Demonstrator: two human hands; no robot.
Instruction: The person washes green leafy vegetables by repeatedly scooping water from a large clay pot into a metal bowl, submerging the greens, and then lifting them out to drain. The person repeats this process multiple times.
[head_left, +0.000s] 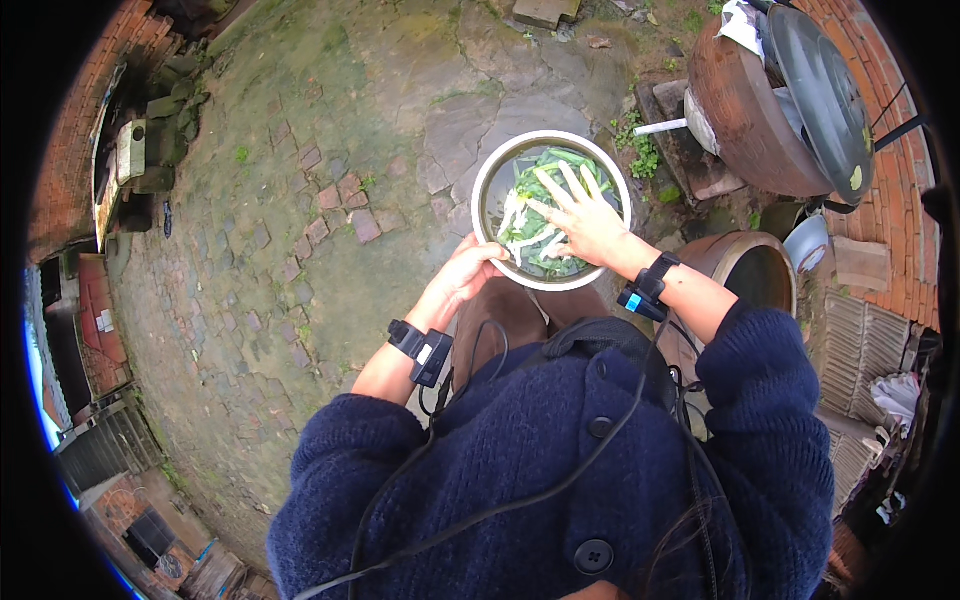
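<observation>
A round metal basin (486, 260) with a pale rim is in front of me, above my knees. Leafy green vegetables with white stalks (534, 234) lie in water inside it. My left hand (471, 267) grips the basin's near left rim, thumb on top and fingers underneath. Over the right part of the basin, my right hand (586, 219) rests on the greens with its fingers spread and holds nothing that I can see. Its fingertips point to the far left side. Both wrists wear black straps with small devices.
At the upper right stands a large brown earthenware jar (750, 112) with a dark lid (821, 105) and a white pipe (660, 127). Another wide jar (712, 259) stands close to my right forearm. Mossy, uneven paving (322, 195) stretches left. Black cables cross my sweater.
</observation>
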